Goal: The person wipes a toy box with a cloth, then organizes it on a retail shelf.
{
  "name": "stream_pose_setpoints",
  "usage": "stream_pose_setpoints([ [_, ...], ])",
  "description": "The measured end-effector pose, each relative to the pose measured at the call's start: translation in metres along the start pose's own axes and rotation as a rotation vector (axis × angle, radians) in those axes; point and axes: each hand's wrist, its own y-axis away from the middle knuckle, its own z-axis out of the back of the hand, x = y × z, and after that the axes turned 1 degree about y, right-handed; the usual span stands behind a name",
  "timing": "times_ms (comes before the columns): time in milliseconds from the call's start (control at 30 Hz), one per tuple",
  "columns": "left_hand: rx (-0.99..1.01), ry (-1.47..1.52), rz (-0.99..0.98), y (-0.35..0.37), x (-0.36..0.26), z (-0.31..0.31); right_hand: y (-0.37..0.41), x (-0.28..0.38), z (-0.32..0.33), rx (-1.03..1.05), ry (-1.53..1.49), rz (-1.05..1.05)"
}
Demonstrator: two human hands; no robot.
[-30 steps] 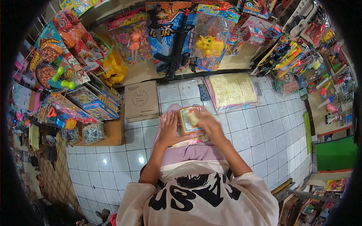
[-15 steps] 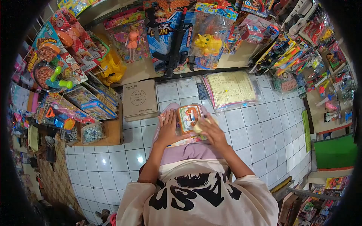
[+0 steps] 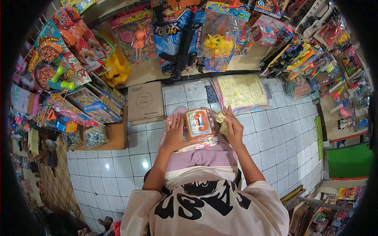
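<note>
The print on the packaged toy [image 3: 199,124] is too small to read. The pale yellow cloth [image 3: 220,117] hides part of the right hand [image 3: 235,130], which is bunched around it just beside the pack's right edge. The pack, a clear wrapper over an orange card, lies on the lap at frame centre. The left hand [image 3: 176,133] lies flat, fingers spread, on its left side.
</note>
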Motion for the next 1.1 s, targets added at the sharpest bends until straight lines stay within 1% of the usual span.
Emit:
stream_pose_setpoints([
  [33,-0.005,-0.002,-0.002,-0.001,0.000,0.000,-0.009,0.011,-0.002,-0.028,-0.013,0.027],
  [133,-0.006,-0.013,-0.007,-0.001,0.002,-0.002,-0.028,0.038,-0.018,0.043,-0.077,0.051],
  [167,-0.005,-0.022,-0.007,-0.001,0.003,-0.002,-0.032,0.033,-0.028,0.110,-0.041,0.095],
  [267,0.005,-0.011,0.025,0.000,0.000,0.002,-0.027,0.012,-0.054,0.312,0.145,0.072],
  [300,0.010,-0.004,0.039,0.000,-0.001,0.005,-0.024,0.018,-0.052,0.283,0.170,0.114],
  [433,-0.005,-0.005,0.051,0.002,0.000,0.005,0.009,0.035,-0.034,0.296,0.095,-0.055],
  [533,0.029,-0.008,0.059,0.002,-0.004,0.008,0.043,0.037,-0.020,0.312,0.208,0.025],
  [600,0.075,-0.040,0.066,0.000,-0.006,0.011,0.052,0.048,-0.009,0.340,0.157,0.024],
  [633,0.066,-0.023,0.057,-0.001,-0.006,0.009,0.050,0.055,-0.003,0.354,0.130,0.028],
  [767,0.030,0.021,0.029,-0.003,0.000,-0.002,0.015,0.083,0.015,0.201,0.144,0.146],
  [867,0.062,0.013,0.030,-0.002,0.005,-0.006,-0.026,0.119,0.009,0.277,0.097,0.276],
  [900,0.080,0.004,0.033,-0.002,0.007,-0.005,-0.039,0.117,-0.001,0.379,0.163,0.344],
  [967,0.069,0.112,0.005,-0.002,0.000,0.012,-0.063,0.107,-0.025,0.581,0.296,0.482],
  [1000,0.064,0.167,-0.011,-0.002,-0.003,0.018,-0.071,0.090,-0.039,0.649,0.355,0.479],
  [1033,0.141,0.136,0.070,-0.003,-0.003,0.017,-0.076,0.064,-0.056,0.716,0.416,0.476],
  [1067,0.121,0.123,0.079,-0.003,-0.005,0.016,-0.079,0.046,-0.067,0.783,0.477,0.473],
  [1100,0.098,0.109,0.088,-0.002,-0.006,0.016,-0.084,0.042,-0.070,0.939,0.497,0.356],
])
